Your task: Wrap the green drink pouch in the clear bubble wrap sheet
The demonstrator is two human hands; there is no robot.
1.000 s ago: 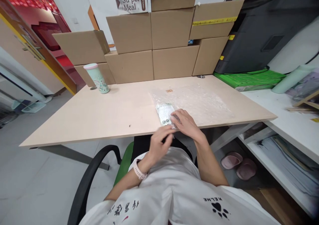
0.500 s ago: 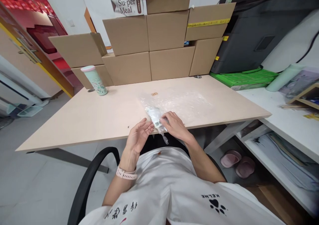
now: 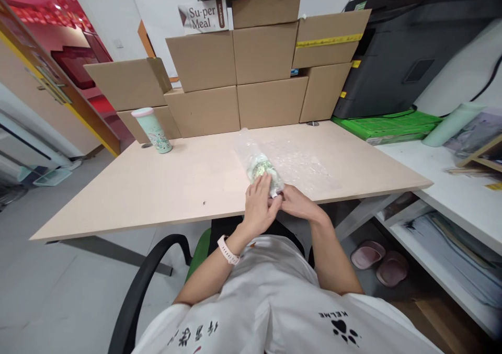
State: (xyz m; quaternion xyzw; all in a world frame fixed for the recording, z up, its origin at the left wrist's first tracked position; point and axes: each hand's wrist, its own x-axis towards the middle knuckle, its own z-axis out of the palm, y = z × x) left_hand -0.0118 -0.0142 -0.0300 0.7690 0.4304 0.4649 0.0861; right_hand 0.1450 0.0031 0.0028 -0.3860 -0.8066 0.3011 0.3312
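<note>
Both my hands meet at the near edge of a pale wooden desk [image 3: 157, 186]. They hold up a small clear plastic packet [image 3: 257, 163] with green and white printing and small round pieces inside. My left hand [image 3: 259, 207] wraps around the packet's lower end, fingers closed. My right hand [image 3: 296, 202] pinches the same end from the right. The packet's upper part sticks up and away from me. A sheet of clear bubble wrap [image 3: 301, 160] lies flat on the desk just behind the packet.
A mint tumbler with a pink lid [image 3: 152, 129] stands at the desk's back left. Stacked cardboard boxes [image 3: 254, 77] line the back edge. A green box [image 3: 388, 126] and black printer [image 3: 411, 45] sit right. Black chair arm [image 3: 145, 281] is lower left; pink slippers [image 3: 376, 260] lie on the floor.
The packet has been lifted off the desk and stood upward. My left hand, open half a second ago, has closed on its lower end beside my right hand.
</note>
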